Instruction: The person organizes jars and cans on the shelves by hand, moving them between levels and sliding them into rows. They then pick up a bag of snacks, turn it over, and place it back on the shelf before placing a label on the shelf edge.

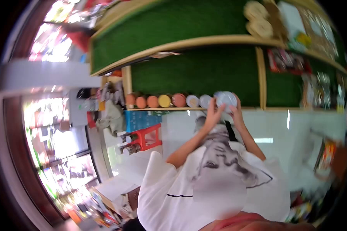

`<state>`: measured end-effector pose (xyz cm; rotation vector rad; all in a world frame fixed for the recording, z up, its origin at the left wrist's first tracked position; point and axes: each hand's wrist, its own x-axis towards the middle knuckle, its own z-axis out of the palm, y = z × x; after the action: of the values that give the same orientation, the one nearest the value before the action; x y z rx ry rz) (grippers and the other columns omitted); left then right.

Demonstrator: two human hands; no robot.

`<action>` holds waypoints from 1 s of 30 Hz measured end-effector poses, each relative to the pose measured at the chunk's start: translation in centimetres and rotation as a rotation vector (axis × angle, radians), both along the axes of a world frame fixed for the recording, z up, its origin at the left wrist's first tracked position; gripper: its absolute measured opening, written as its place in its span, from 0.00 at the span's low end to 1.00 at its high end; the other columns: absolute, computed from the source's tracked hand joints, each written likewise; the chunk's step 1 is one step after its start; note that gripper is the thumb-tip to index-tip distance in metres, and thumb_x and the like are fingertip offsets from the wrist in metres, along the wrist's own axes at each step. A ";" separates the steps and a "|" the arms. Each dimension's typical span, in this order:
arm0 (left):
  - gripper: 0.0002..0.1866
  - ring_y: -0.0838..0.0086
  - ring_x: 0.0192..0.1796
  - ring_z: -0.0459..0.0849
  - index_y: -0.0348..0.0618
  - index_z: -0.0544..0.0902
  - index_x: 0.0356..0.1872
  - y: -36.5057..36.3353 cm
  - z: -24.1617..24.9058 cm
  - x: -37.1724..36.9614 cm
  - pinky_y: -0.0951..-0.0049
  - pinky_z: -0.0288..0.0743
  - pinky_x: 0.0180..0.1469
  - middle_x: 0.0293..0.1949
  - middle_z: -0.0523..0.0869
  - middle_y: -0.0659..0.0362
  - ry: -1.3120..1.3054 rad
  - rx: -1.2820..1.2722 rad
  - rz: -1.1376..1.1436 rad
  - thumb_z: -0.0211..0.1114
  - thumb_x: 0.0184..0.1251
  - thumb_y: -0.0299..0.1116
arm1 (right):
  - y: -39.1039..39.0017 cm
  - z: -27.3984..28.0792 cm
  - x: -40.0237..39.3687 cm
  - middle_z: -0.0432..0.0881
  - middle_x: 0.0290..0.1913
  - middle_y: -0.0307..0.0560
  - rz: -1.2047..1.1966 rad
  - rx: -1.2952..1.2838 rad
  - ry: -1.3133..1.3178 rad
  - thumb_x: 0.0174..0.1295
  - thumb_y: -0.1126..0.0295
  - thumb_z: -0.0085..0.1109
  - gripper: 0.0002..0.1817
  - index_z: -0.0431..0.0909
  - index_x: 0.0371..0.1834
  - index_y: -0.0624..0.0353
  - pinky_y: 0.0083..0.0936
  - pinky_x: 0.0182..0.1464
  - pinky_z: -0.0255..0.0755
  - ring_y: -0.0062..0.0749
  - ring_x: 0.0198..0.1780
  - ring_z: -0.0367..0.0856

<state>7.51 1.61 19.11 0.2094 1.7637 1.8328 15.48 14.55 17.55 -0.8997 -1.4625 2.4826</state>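
**Two Hands Close Around a White-Topped Container at a Green Shelf**

A person in a white shirt (169, 204) printed with a large portrait grips a white-topped container (227, 99) at the near edge of a green-lined shelf (192, 73). The left hand (212, 114) is curved against the container's near left side, and the right hand (237, 111) is set along its right side, the two holding it between them. Whether its base rests on the shelf or is lifted cannot be told from this angle.

The container is at the right end of a row of round-topped containers (152, 101) along the shelf's near wooden edge. From the left, the row runs through three orange tops, a yellow top (164, 101), another orange one and two white ones, the last just beside the left hand.

To the right, beyond a wooden divider (261, 77), are a red packet (285, 61) and clear containers (322, 92). On the far green surface (173, 27), pale round items (257, 21) lie toward the right. Near the shelf's left end are a blue box (140, 121) and a red stool (152, 138), with lidded jars (132, 148) just left of the stool. Part of the scene is blurred.
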 end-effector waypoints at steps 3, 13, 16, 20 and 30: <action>0.29 0.72 0.58 0.79 0.43 0.62 0.71 0.6 -1.7 2.0 0.70 0.77 0.57 0.60 0.77 0.56 -0.219 -0.033 -0.173 0.61 0.78 0.44 | 1.3 -1.1 2.6 0.66 0.72 0.50 -0.017 0.001 -0.117 0.61 0.59 0.63 0.44 0.55 0.81 0.50 0.33 0.60 0.78 0.38 0.67 0.73; 0.34 0.59 0.66 0.74 0.39 0.59 0.74 2.5 -7.5 4.2 0.63 0.70 0.65 0.63 0.74 0.44 0.335 -0.199 -0.434 0.62 0.72 0.34 | 1.3 -7.7 7.7 0.70 0.68 0.58 -0.150 0.167 -0.377 0.56 0.56 0.67 0.47 0.57 0.77 0.64 0.30 0.47 0.83 0.43 0.60 0.79; 0.43 0.47 0.68 0.71 0.38 0.57 0.76 2.8 -8.5 3.6 0.58 0.63 0.73 0.68 0.68 0.40 0.487 -0.268 -0.499 0.68 0.61 0.33 | 1.9 -9.0 7.5 0.65 0.72 0.56 -0.117 0.099 -0.398 0.60 0.58 0.65 0.45 0.55 0.79 0.56 0.36 0.53 0.83 0.45 0.63 0.76; 0.51 0.42 0.67 0.71 0.41 0.57 0.76 3.1 -8.7 0.9 0.54 0.67 0.72 0.69 0.64 0.40 0.565 -0.330 -0.617 0.76 0.51 0.36 | 2.4 -10.3 5.7 0.70 0.67 0.59 -0.146 0.088 -0.337 0.57 0.60 0.67 0.45 0.58 0.77 0.62 0.32 0.49 0.84 0.44 0.59 0.79; 0.50 0.41 0.59 0.76 0.40 0.63 0.68 8.3 -10.6 -3.3 0.51 0.79 0.57 0.60 0.69 0.42 0.607 -0.529 -0.503 0.82 0.40 0.30 | 6.3 -15.1 0.5 0.74 0.66 0.59 -0.108 0.033 -0.278 0.64 0.52 0.65 0.50 0.50 0.80 0.71 0.26 0.48 0.83 0.33 0.55 0.82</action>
<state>4.17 9.94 8.49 0.9707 2.2552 0.9507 15.93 20.80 2.49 -1.3241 -1.4804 2.3222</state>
